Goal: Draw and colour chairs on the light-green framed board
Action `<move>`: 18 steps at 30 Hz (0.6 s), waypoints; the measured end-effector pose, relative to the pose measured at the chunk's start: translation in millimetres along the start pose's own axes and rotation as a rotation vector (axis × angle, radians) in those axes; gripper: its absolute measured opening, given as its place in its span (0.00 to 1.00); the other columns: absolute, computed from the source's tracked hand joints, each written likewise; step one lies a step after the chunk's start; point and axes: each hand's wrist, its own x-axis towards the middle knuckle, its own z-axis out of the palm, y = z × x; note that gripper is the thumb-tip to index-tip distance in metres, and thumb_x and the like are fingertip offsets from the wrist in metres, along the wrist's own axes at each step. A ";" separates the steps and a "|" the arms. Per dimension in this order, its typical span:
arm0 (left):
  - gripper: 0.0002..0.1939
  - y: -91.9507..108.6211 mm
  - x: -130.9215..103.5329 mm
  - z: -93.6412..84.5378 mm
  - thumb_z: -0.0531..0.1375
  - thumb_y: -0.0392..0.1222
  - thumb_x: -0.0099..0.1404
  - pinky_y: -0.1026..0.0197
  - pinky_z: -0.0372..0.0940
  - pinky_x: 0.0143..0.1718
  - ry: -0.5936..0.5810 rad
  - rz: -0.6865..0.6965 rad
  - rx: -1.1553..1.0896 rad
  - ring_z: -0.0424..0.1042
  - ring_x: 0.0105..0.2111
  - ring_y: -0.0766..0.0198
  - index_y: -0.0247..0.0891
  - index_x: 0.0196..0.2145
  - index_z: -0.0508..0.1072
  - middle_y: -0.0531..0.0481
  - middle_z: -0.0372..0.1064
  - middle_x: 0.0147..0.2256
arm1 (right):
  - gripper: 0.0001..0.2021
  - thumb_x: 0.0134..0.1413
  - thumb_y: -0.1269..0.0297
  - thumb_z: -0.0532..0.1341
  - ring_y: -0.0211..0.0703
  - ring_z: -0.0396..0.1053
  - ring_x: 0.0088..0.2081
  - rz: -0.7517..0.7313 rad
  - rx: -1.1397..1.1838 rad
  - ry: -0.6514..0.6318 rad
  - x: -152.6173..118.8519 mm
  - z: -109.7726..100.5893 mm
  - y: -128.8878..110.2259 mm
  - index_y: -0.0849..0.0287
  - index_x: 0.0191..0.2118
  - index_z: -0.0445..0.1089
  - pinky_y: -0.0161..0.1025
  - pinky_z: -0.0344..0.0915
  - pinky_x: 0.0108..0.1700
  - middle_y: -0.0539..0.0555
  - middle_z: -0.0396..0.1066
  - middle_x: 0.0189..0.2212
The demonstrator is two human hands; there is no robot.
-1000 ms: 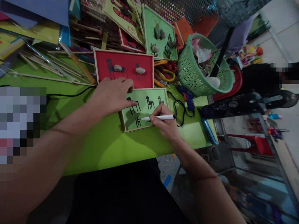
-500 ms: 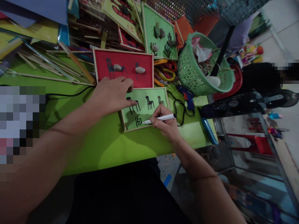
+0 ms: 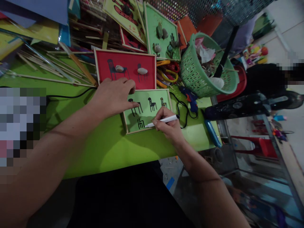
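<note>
My right hand [image 3: 168,125] is closed around a white marker [image 3: 169,119] with a black end. The marker's tip meets a small black chair drawing at the lower left of the green framed board [image 3: 158,119]. Three more chair drawings run along the board's upper part. My left hand [image 3: 116,96] lies with its fingers apart, the thumb on the green board's left side. Its other fingers reach over the lower edge of the red framed board [image 3: 148,83], which bears two chair drawings and two pale stones.
Behind the boards lie scissors [image 3: 172,76] and another framed board [image 3: 153,23] with stones. A green basket [image 3: 194,76] stands right, near a blue glue gun [image 3: 191,98] and its black cord. Thin wooden sticks [image 3: 45,65] are strewn left. The green table's [image 3: 106,158] front edge is close to my body.
The marker's tip has shifted slightly downward, and the right-hand line of the small chair drawing looks longer. My left hand and the boards have stayed in place.
</note>
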 end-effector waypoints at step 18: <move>0.24 1.4 -0.7 -1.3 0.63 0.59 0.75 0.42 0.66 0.57 -0.019 -0.014 -0.007 0.76 0.54 0.40 0.37 0.56 0.73 0.36 0.76 0.55 | 0.10 0.56 0.64 0.69 0.37 0.62 0.25 -0.013 0.087 0.031 -0.4 0.0 1.5 0.53 0.30 0.67 0.38 0.59 0.31 0.44 0.66 0.22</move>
